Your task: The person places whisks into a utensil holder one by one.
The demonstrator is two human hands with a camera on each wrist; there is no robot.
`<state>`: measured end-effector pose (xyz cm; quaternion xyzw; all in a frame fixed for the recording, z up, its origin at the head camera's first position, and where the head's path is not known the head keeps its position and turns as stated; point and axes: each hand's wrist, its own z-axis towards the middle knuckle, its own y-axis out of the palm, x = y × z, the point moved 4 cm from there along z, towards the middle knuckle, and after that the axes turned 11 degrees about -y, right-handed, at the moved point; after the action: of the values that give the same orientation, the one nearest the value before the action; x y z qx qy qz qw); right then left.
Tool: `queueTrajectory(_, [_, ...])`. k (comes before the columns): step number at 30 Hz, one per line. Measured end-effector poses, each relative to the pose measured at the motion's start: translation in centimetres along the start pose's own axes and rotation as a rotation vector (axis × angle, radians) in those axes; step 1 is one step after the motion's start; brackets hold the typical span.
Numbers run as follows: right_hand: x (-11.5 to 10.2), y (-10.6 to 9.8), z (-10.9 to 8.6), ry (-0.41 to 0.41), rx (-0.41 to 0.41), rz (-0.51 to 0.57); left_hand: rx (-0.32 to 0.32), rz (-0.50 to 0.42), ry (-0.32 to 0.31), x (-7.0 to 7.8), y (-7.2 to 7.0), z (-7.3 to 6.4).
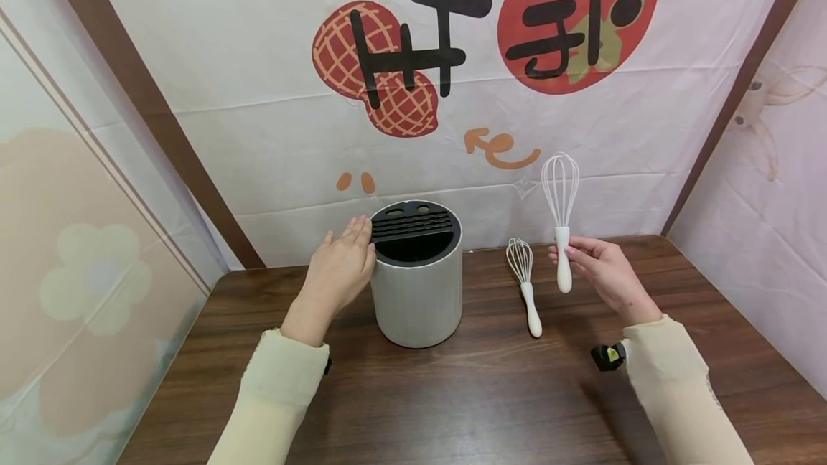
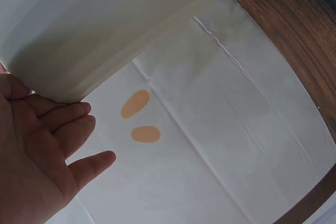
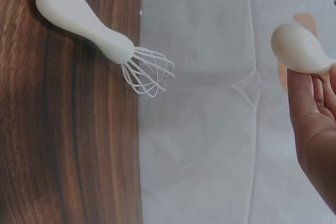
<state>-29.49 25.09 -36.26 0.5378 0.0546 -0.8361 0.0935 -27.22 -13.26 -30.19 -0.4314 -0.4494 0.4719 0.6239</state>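
A white whisk [image 1: 562, 242] is held upright above the table by my right hand [image 1: 607, 271], its handle pinched between thumb and fingers and its wire loops pointing up. In the right wrist view only the handle end of that whisk [image 3: 296, 48] shows. A smaller white whisk [image 1: 528, 293] lies on the table just left of it, wires toward the back. My left hand [image 1: 342, 260] rests its fairly straight fingers against the left rim of a light grey utensil holder [image 1: 418, 307]. That holder has a black slotted lid [image 1: 413, 224] with a half-round opening at the front.
Everything stands on a dark brown wooden table [image 1: 452, 407]. Right behind its back edge hangs a white printed cloth [image 1: 258, 135], with further cloth panels at the left and right sides. A small black device [image 1: 609, 357] sits at the right wrist.
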Motion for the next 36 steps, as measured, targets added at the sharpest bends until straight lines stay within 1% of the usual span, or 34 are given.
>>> queueTrajectory(4, [-0.1, 0.3, 0.2, 0.003, -0.001, -0.005, -0.005, 0.005, -0.001, 0.0, 0.0, 0.1])
queueTrajectory(12, [-0.5, 0.7, 0.4, -0.029, -0.014, -0.008, -0.019, 0.010, -0.008, -0.1, 0.0, 0.2])
queueTrajectory(17, [-0.7, 1.1, 0.6, -0.030, -0.012, 0.010, -0.019, 0.002, -0.010, -0.1, 0.1, 0.3])
queueTrajectory(21, [-0.7, 1.3, 0.7, -0.026, -0.022, 0.004, -0.024, -0.005, -0.015, -0.1, 0.1, 0.3])
queueTrajectory(25, [-0.7, 1.5, 0.9, -0.015, -0.023, -0.009, -0.027, -0.005, -0.016, 0.1, 0.2, 0.5])
queueTrajectory(36, [-1.0, 1.7, 1.1, -0.002, -0.009, 0.001, -0.034, 0.000, -0.008, 0.9, 0.3, 0.8])
